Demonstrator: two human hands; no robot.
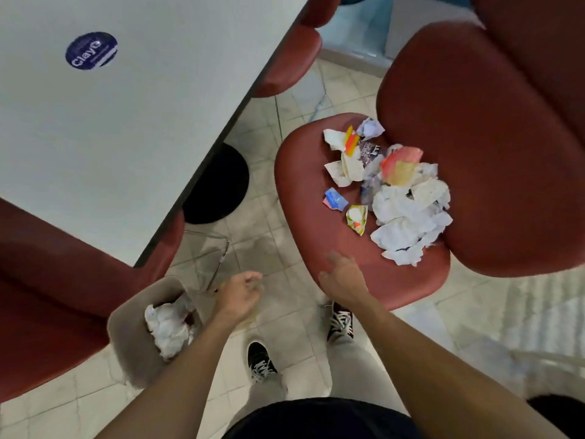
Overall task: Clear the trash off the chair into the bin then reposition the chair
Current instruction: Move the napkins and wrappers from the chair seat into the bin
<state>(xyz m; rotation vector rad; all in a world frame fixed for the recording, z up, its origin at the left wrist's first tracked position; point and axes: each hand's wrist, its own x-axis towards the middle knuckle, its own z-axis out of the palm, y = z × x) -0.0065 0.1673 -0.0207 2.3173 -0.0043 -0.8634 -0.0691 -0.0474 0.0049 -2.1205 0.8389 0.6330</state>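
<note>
Pile of crumpled white paper and coloured wrappers (pixel 402 198) on dark-red padded chair seat (pixel 304 198), far-right of both hands. Right hand (pixel 343 278) nearer, fingers spread, empty, over seat's near edge. Left hand (pixel 239 294) loosely curled, apparently empty, beside grey bin (pixel 133 350) at near left.

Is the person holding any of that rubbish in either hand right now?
No. The right hand hovers open over the chair seat; the left hand, loosely curled, looks empty.

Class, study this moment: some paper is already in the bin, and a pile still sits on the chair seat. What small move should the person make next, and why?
Probably reach the right hand forward and close it on the nearest crumpled white paper. That hand is open and empty over the seat's front edge, the trash pile still lies on the red chair, and the bin stands close on the left, beside the empty left hand.
</note>
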